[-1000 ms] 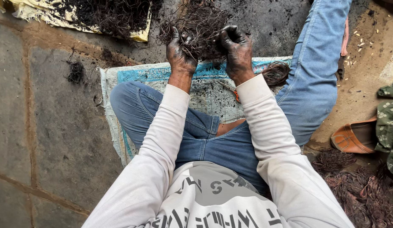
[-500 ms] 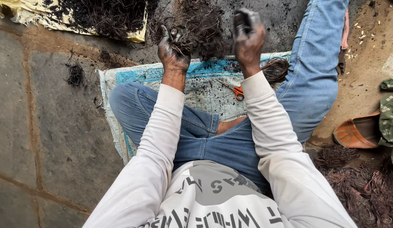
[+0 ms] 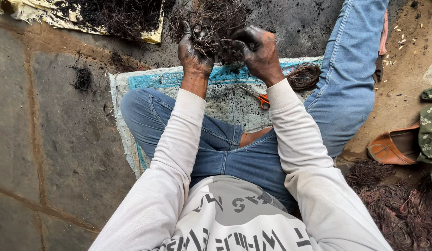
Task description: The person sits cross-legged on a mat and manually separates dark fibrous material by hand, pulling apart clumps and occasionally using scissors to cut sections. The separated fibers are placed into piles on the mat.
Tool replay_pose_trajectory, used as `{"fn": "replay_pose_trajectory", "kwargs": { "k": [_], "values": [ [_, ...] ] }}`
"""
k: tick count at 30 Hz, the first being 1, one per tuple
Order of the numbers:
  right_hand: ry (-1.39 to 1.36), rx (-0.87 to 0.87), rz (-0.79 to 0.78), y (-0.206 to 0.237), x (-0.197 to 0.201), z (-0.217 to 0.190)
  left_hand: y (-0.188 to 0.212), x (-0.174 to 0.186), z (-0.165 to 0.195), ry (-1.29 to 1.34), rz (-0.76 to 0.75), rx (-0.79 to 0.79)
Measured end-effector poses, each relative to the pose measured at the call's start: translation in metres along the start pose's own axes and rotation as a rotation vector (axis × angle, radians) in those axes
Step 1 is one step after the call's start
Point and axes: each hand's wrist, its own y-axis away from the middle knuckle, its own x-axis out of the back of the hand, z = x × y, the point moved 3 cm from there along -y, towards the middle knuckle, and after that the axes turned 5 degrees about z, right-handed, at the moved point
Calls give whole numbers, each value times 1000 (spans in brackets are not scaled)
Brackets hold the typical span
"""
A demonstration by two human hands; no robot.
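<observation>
- Our left hand point(image 3: 193, 49), black with soot, is closed with its fingers curled into a tangled clump of thin dark burnt wire strands point(image 3: 211, 21), gripping its near left side.
- Our right hand point(image 3: 258, 49), equally blackened, is partly closed, fingers bent and pinching into the same clump from the right; both hands hold the clump up ahead of us, above the ground.
- Just below the right hand, small scissors with orange handles point(image 3: 260, 96) lie on a sooty woven sack with a blue border point(image 3: 155, 79), which is spread under our crossed legs in blue jeans point(image 3: 346, 93).
- To the right of the right hand, near the wrist, a small coil of brownish wire point(image 3: 303, 75) rests on the sack's edge, touching the jeans leg.
- Up and to the left of the left hand, a yellowish sheet point(image 3: 153, 35) carries a heap of black charred wire and ash point(image 3: 118, 16).
- Well to the left of the left hand, a small loose tuft of dark wire point(image 3: 82, 79) lies on the grey stone floor point(image 3: 49, 139).
- Far to the lower right of the right hand, a brown leather shoe point(image 3: 393, 146) sits beside a green patterned cloth point(image 3: 428, 130), and nearer us a heap of reddish-brown wire strands point(image 3: 402, 209) lies on the ground.
- Our sleeves are white and long point(image 3: 299, 144).
</observation>
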Motion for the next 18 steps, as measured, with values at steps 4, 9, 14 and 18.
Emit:
{"fn": "replay_pose_trajectory", "kwargs": {
  "k": [4,9,14,18],
  "values": [
    [-303,-33,25,3,-1,7,-2,5,1,-52,7,-34],
    [-649,-188,96,7,-11,14,-1,10,-4,-16,-14,13],
    [-664,-296,80,9,-11,13,0,5,-4,-41,-15,-10],
    [-711,-336,0,8,-9,6,-1,3,0,-73,32,-39]
  ]
}}
